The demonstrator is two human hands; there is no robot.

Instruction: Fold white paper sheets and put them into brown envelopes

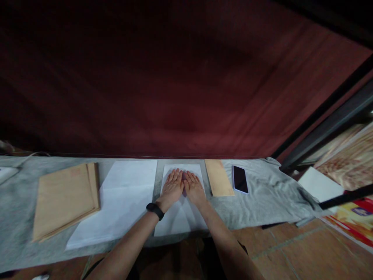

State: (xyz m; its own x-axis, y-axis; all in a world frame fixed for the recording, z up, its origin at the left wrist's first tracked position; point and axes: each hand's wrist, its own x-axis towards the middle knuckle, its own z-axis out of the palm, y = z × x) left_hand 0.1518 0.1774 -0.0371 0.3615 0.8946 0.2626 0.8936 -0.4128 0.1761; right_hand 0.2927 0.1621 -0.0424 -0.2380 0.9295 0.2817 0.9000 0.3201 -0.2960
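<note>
A white sheet of paper point(180, 221) lies in front of me on the grey cloth. My left hand point(173, 186) rests flat on its upper half, fingers stretched forward. Beside it my right hand point(193, 188) also lies flat on the paper, and the two hands nearly touch at the thumbs. Neither hand grips anything. A black band point(155, 211) is around my left wrist. Left of this sheet are larger white sheets point(125, 202), partly under a stack of brown envelopes point(65, 194). To the right lies a single narrow brown envelope point(219, 178).
A phone point(240, 179) lies right of the narrow envelope on the grey cloth point(271, 198). A dark red curtain point(186, 97) hangs behind the work surface. At the right stand dark metal bars point(326, 122) and a white box-like object point(320, 184). Tiled floor point(279, 252) shows below.
</note>
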